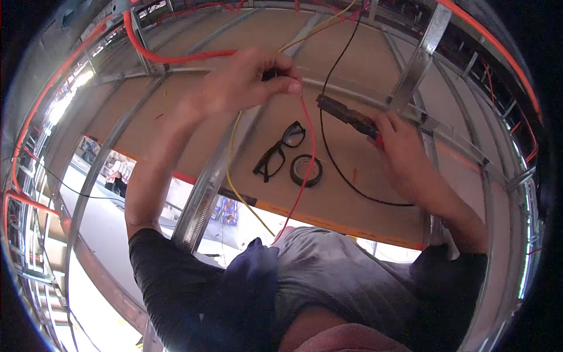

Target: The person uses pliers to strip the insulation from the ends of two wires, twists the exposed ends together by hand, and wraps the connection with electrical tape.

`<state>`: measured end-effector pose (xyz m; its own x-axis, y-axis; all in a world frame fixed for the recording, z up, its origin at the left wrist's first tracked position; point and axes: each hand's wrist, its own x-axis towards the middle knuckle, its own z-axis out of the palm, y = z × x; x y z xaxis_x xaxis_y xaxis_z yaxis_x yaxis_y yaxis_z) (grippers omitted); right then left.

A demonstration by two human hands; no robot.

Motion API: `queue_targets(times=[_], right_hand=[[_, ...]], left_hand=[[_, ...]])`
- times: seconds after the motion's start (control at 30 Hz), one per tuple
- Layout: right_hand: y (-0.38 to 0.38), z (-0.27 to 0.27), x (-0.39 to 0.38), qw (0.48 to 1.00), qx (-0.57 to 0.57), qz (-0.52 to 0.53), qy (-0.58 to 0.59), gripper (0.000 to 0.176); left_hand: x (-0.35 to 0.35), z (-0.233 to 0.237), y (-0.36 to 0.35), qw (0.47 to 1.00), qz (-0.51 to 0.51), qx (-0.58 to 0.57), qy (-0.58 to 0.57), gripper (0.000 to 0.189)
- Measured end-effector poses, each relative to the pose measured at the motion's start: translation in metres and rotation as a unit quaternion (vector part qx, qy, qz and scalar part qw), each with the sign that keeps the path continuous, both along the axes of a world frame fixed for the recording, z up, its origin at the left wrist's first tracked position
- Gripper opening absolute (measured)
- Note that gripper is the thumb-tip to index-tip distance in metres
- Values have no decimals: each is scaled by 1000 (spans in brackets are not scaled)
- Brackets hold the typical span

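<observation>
I see the left hand with its fingers pinched closed on the red wire, in front of the board. The right hand grips a dark tool. Glasses and a tape roll lie near, between both hands.

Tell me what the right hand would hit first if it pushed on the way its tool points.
Probably the black wire at the tip of the tool, then the red wire; depth unclear.

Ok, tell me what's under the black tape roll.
The black tape roll lies flat on the brown board, which shows through its hole. A thin red wire crosses in front. The board beneath the ring is covered.
</observation>
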<state>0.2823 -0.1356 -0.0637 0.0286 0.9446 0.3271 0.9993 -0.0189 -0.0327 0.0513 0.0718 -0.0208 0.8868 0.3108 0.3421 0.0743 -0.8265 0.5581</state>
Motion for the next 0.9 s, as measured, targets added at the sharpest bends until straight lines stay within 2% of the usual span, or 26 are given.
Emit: queue_targets(times=[0.07, 0.1, 0.17, 0.27, 0.4, 0.47, 0.9], right_hand=[[-1, -1, -3, 1000, 8, 6, 2, 33], [0, -2, -5, 1000, 21, 14, 6, 36], [0, 2, -13, 1000, 11, -2, 0, 37], [1, 9, -23, 999, 6, -25, -22, 40], [1, 10, -33, 998, 6, -36, -59, 40], [1, 9, -32, 997, 10, -26, -77, 40], [12, 5, -31, 995, 5, -29, -91, 37]], left_hand=[[1, 2, -4, 998, 48, 22, 17, 21], [1, 2, -5, 999, 47, 17, 14, 21], [2, 1, -7, 996, 50, 80, -2, 22], [1, 3, -13, 994, 75, 86, -5, 24], [-3, -1, -8, 992, 66, 104, -8, 25], [-2, -8, -3, 986, 53, 146, -62, 26], [-1, -7, -8, 987, 82, 134, -29, 24]])
